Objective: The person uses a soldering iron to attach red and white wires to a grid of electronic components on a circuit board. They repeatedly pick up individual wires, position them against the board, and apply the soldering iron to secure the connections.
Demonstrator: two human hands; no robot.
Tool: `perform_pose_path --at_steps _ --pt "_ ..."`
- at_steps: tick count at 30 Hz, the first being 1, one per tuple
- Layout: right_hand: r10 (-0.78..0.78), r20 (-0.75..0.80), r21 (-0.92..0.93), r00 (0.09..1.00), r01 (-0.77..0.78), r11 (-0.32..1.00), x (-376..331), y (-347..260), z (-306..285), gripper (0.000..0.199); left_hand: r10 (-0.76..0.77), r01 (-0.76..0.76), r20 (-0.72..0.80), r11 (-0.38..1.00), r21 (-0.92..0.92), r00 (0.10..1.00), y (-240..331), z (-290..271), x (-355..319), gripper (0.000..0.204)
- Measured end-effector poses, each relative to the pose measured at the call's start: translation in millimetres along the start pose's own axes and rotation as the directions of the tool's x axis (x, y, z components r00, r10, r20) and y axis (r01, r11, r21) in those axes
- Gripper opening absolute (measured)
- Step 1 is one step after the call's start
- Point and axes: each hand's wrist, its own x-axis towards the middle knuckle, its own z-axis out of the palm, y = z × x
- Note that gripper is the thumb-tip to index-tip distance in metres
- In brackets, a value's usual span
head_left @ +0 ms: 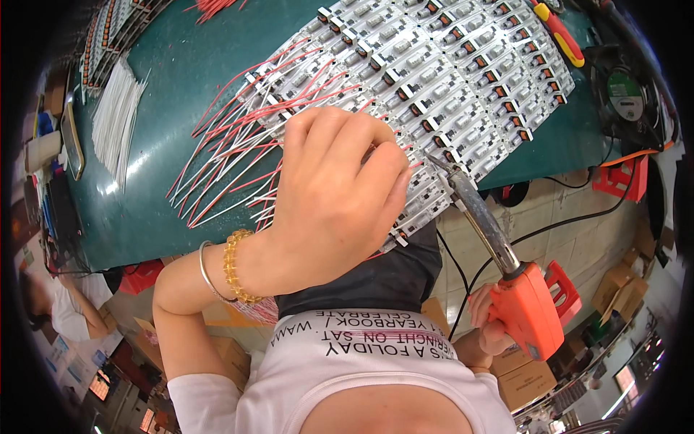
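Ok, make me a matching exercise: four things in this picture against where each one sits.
Things:
1. soldering iron
2. bead bracelet
3. bundle of white wires
4. small fan

Places:
A. on the left wrist
B. far right, off the edge of the green mat
C. in the right hand, tip at the rows of small boards
D. lying loose at the left of the mat

Pairs: 1-C, 2-A, 3-D, 4-B

A single head-worn fisheye looks steeply down, close over the left hand [329, 199] and right hand [483, 318], onto the bench [166, 108]; edges curve toward the rim.
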Motion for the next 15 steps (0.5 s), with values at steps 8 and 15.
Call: perform_pose_path --at_steps 8,15 --pt "-0.057 -0.066 -0.266 0.996 0.038 0.963 -11 10 -7 0.064 -0.021 0.02 0.034 1.0 0.02 0.999 0 -1 2 0.017" --pt "0.03 -0.003 -0.201 1.0 -0.03 0.979 -5 -4 -10 0.064 -0.018 0.018 0.023 1.0 0.018 1.0 2 2 3 0.017"
